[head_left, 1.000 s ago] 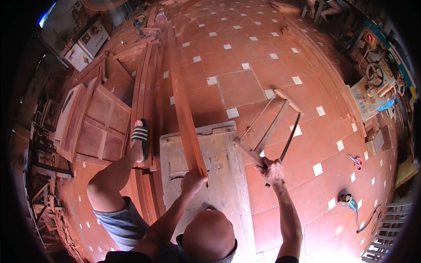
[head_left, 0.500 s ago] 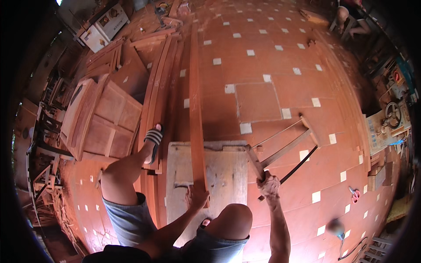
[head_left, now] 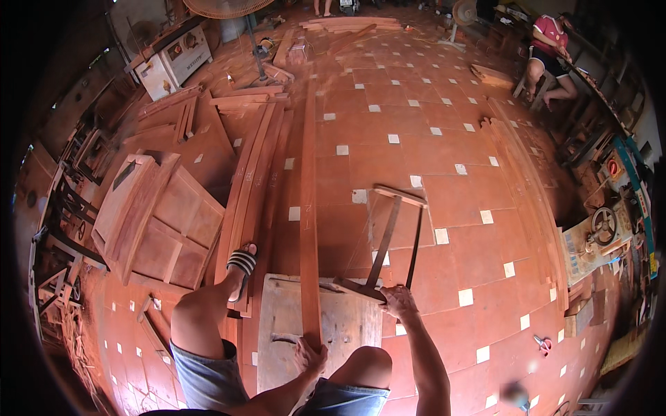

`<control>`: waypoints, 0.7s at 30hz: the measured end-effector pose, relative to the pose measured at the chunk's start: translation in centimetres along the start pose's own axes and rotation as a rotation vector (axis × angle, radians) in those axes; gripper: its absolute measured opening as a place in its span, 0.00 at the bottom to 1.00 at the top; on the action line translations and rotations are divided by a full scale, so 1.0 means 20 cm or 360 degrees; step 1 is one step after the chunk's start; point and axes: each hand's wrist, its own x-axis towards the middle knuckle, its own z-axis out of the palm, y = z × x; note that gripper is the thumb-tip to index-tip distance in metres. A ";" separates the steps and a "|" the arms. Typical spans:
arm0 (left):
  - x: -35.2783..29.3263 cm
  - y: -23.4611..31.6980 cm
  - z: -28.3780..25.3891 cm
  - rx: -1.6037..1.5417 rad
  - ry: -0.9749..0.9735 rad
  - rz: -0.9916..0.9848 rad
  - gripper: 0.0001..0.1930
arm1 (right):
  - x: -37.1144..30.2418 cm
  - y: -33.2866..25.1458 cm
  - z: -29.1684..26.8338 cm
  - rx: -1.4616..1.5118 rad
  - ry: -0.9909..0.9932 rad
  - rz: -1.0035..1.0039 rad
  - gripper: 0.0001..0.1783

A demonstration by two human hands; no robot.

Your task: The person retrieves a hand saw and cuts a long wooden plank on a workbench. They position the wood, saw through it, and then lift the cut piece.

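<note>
Red-brown floor tiles [head_left: 513,305], dotted with small white squares, spread across the whole workshop. On the left, a stack of long boards [head_left: 253,173] runs away from the person, and beside it stands a panelled wooden piece [head_left: 173,222] with sloping sides. One long plank [head_left: 310,229] stretches forward to the right of the stack, its near part lying over a low wooden bench [head_left: 354,319]; whether its far end touches the floor I cannot tell. Toward the upper left is a white machine [head_left: 163,73], and at the right edge a machine with a handwheel [head_left: 576,239]. Another person in a red top [head_left: 548,48] sits far off at the upper right.

Smaller than these is the frame saw [head_left: 386,239], held out to the right of the plank (its dark blade on the side away from the wood, well apart from it). The saw's near crosspiece reaches over the bench's right part. Of the two hands, the right [head_left: 400,304] has its fingers closed around the near end of the saw, by the blade. The left hand [head_left: 310,356] is clamped on the plank's near end, fingers curled round it. A striped sandal [head_left: 242,262] on the left foot presses on the stack. Smallest of all, scissors [head_left: 543,344] with reddish handles lie on the tiles at the right.
</note>
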 end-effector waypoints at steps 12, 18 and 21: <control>0.08 0.18 -0.19 0.0067 -0.0479 -0.0211 0.46 | 0.16 0.14 0.47 -0.0538 0.0451 0.0049 0.29; 0.15 0.12 -0.27 0.0150 -0.0681 -0.0320 0.49 | 0.14 -0.05 0.31 -0.0170 0.0396 0.0050 0.27; 0.14 0.14 -0.28 0.0163 -0.0806 -0.0325 0.50 | 0.01 -0.02 0.27 0.0315 0.0773 -0.0037 0.21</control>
